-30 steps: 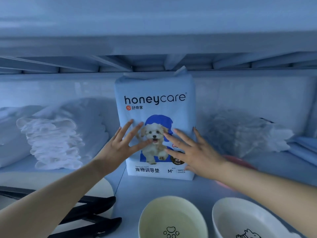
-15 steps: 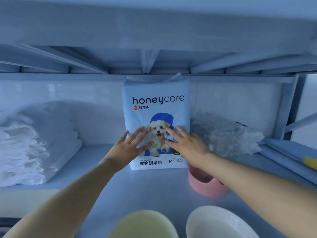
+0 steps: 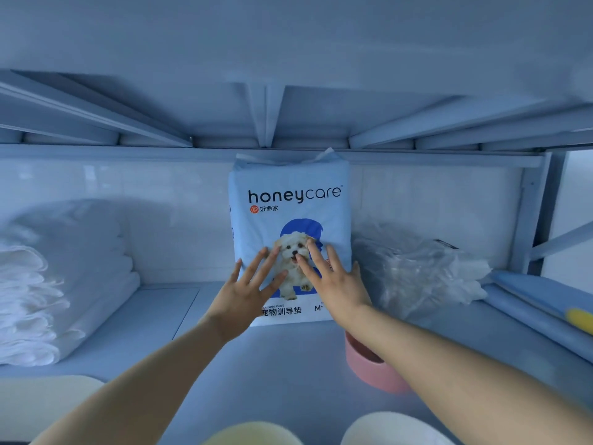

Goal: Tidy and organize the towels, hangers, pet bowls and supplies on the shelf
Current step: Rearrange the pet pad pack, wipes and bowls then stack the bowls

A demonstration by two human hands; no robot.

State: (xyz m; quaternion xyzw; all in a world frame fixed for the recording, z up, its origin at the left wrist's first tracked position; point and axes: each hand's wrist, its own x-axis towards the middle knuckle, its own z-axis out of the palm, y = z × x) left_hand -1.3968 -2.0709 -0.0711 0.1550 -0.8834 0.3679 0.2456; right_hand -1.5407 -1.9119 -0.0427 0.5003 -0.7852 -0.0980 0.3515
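At mid-shelf we find the left hand (image 3: 245,295) and right hand (image 3: 335,282) spread wide, straight fingers flat on the pad pack (image 3: 290,194), gripping nothing. The pack stands upright against the back wall of the shelf (image 3: 282,374), just beside a plastic bag (image 3: 414,271). Risks: the right forearm, on pulling back, may knock the pink bowl (image 3: 372,374) beneath it; uneven pressure may topple the pack.

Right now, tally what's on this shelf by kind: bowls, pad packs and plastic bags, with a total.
Bowls: 3, the pink bowl, the pale yellow bowl and the white bowl; the last two are cut off by the bottom edge.
Pad packs: 1, the honeycare pack, standing upright.
Plastic bags: 1, the clear plastic bag beside the pack.
Total: 5
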